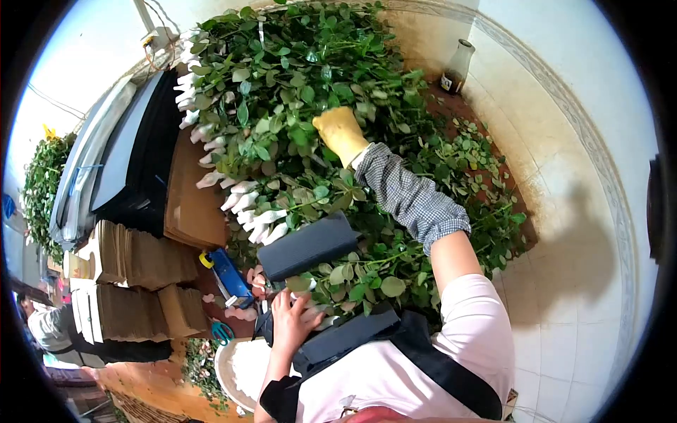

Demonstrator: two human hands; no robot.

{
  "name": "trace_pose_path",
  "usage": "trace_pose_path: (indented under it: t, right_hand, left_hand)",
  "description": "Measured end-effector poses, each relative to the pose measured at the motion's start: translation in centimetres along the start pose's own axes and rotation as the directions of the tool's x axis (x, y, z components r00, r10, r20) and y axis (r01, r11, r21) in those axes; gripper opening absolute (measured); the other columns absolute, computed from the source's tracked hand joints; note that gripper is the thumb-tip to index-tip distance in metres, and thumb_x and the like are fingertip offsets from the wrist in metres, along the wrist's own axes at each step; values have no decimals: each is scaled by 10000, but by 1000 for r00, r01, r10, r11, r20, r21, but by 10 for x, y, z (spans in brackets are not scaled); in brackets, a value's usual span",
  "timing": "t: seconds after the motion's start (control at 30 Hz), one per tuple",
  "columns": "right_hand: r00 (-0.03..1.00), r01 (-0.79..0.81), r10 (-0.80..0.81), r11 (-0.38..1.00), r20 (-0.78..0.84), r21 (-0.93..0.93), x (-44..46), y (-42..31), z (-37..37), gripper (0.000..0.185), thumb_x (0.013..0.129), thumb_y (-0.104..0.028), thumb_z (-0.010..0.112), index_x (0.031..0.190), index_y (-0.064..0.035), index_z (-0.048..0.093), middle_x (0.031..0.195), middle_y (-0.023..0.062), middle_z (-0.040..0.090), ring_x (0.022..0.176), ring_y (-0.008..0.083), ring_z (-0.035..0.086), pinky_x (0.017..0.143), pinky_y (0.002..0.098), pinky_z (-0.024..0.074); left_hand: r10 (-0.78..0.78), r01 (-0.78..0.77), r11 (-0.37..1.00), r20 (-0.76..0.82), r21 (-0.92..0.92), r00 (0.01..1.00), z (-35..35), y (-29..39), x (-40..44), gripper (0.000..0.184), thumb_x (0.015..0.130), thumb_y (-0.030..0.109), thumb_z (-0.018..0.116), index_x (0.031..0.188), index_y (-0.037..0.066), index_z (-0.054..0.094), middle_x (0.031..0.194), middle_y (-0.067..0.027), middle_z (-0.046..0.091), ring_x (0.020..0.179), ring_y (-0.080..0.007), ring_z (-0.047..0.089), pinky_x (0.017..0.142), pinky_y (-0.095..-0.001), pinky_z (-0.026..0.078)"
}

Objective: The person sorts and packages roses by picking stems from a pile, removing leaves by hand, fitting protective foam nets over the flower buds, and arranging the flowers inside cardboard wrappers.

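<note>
My right hand [342, 134], in a yellow glove, reaches into the big pile of leafy green stems [296, 84]. Its fingers are curled in among the leaves, and what they grip is hidden. My left hand [290, 323] is bare and lies low by my body, fingers apart, against pale covered flower heads [326, 321] and leaves. Between the hands, a dark grey folded sheet [310, 247] rests across the stems. A second dark grey piece [349, 337] lies right in front of my body. White-wrapped flower heads [243, 201] line the pile's left edge.
Left of the stems are a blue tape dispenser [231, 276], teal scissors [222, 333], stacked cardboard pieces [134, 314] and large dark sheets [137, 148]. A white bucket [229, 374] stands below. A glass bottle [457, 67] stands by the tiled wall. Another person [56, 331] is at far left.
</note>
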State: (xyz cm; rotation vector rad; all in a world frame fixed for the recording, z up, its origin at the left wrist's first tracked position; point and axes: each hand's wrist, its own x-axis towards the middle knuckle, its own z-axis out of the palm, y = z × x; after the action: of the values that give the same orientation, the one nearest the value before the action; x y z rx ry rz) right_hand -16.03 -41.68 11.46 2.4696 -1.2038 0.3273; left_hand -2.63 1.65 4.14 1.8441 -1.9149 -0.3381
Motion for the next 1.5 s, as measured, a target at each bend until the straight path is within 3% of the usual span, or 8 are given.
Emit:
trace_pose_path:
  t: [0.13,0.2,0.33,0.4,0.63,1.13,1.27,1.5]
  right_hand:
    - [977,104,-151,952,148,287,-41,-6,16,274,903,-221,637,1157,-132,687,889,94,716,851,276,696,761,404,557]
    - [977,193,-136,886,-163,421,-41,-13,-4,384,854,-207,724,1218,-118,638,892,93,691,828,284,666,780,426,532]
    - [882,315,-191,919,-432,237,14,-28,-37,443,877,-163,716,1292,-121,564,911,53,699,897,210,670,889,363,518]
    - [980,27,-41,997,-195,-75,38,-22,-20,476,894,-166,699,1343,-147,541,970,47,719,956,213,685,942,346,492]
    - [952,-97,111,993,285,-62,32,-37,-16,243,770,-189,776,1007,-171,726,993,11,748,960,207,715,798,335,531]
    - [965,104,-90,994,-245,45,-51,-23,-43,127,754,-48,667,784,-165,706,743,49,676,783,255,693,689,380,531]
    - [928,341,-348,937,-129,-76,-88,-54,-60,103,779,-121,647,700,-185,666,727,21,672,749,201,682,666,356,520]
    - [992,108,-120,975,-48,-196,-84,-36,-45,113,848,-113,632,872,-213,679,820,-3,691,843,173,680,797,312,491]
  left_hand:
    - [-14,14,999,21,31,1000,-2,2,-1,542,692,290,850,1154,79,660,1243,-246,515,1179,-426,493,1005,-522,400]
    - [-15,14,999,21,39,1000,-2,4,-1,541,702,289,848,1164,80,659,1259,-241,515,1194,-421,491,1016,-520,391]
    - [-25,23,998,22,57,999,-1,3,-3,552,710,313,844,1182,90,661,1270,-224,519,1218,-412,488,1035,-513,381]
    - [8,-7,998,-9,67,1000,1,2,-4,552,684,267,858,1157,60,662,1282,-232,499,1163,-422,489,989,-501,416]
    - [-36,36,999,-1,40,999,2,2,-5,538,704,315,851,1163,94,678,1293,-244,514,1212,-422,494,1037,-514,391]
    - [-12,12,1000,-12,6,1000,4,-2,-4,563,697,303,859,1183,93,666,1318,-256,508,1233,-426,485,1055,-514,385]
    - [-23,24,1000,-15,10,1000,4,0,-5,556,692,295,858,1172,85,673,1320,-247,509,1228,-425,488,1049,-516,388]
    - [-35,35,999,-7,-3,999,3,0,-4,549,686,269,855,1161,62,675,1322,-248,507,1218,-432,495,1034,-517,406]
